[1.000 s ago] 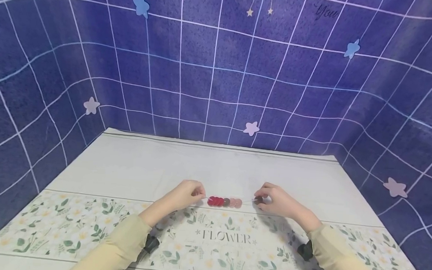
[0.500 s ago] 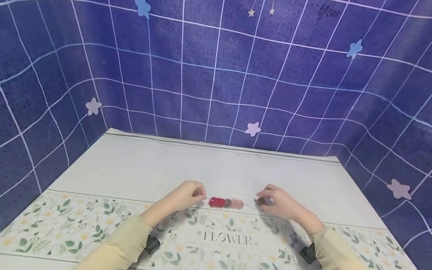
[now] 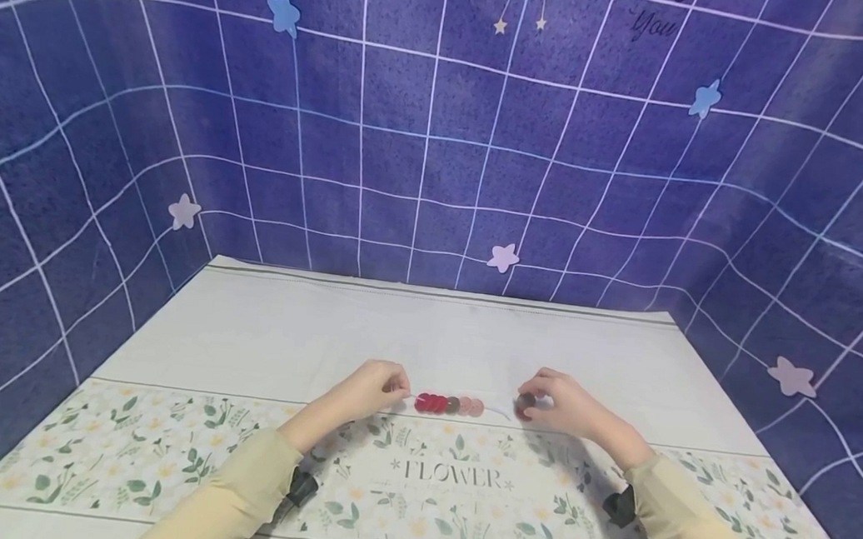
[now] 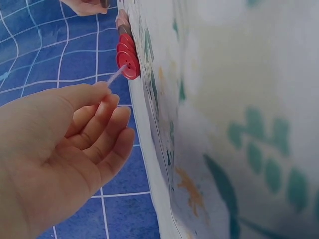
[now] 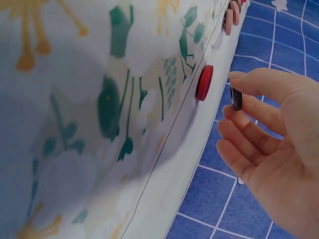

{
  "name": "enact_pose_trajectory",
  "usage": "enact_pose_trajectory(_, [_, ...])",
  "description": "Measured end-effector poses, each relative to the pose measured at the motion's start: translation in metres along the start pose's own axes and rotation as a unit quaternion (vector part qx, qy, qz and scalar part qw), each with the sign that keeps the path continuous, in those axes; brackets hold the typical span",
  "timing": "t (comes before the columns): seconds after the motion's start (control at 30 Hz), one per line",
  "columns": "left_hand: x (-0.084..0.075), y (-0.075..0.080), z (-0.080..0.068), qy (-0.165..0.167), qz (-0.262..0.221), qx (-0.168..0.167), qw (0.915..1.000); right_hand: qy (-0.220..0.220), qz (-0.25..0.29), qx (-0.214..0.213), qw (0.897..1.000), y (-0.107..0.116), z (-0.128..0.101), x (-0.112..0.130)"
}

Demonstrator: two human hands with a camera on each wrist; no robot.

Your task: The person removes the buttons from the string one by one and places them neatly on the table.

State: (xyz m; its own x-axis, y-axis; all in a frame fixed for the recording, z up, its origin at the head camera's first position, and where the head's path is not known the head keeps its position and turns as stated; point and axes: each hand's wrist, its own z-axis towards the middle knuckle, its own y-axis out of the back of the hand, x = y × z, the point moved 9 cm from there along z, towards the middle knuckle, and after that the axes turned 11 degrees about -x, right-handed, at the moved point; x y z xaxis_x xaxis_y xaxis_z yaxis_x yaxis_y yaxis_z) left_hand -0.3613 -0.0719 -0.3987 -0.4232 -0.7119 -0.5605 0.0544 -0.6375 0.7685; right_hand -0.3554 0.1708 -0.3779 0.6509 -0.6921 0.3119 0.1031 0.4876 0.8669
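Head view: left hand (image 3: pixel 372 388) pinching white string (image 4: pixel 115 75) w/ threaded buttons (image 3: pixel 449 404) on table (image 3: pixel 427 336) — right hand (image 3: pixel 565 406) fingers (image 5: pixel 249 82) pinching dark button (image 5: pixel 236 97); red button (image 5: pixel 204 82) lying nearby.

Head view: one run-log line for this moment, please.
left hand: pinches string | right hand: pinches dark button | buttons: threaded row on cloth

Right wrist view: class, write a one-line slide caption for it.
Right hand pinches a dark button edge-on beside a loose red button lying on the floral tablecloth.
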Motion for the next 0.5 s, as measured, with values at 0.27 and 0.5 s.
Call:
enact_pose_trajectory(0.27, [-0.0006, -0.0006, 0.0002, -0.003, 0.002, 0.000, 1.0000, -0.006, -0.004, -0.007, 1.000, 0.0035, -0.0035, -0.0047])
enact_pose_trajectory(0.5, [0.0004, -0.0024, -0.0007, 0.011, -0.002, 0.005, 0.9999, 0.000, 0.006, -0.018, 1.000, 0.0056, -0.0081, -0.0092])
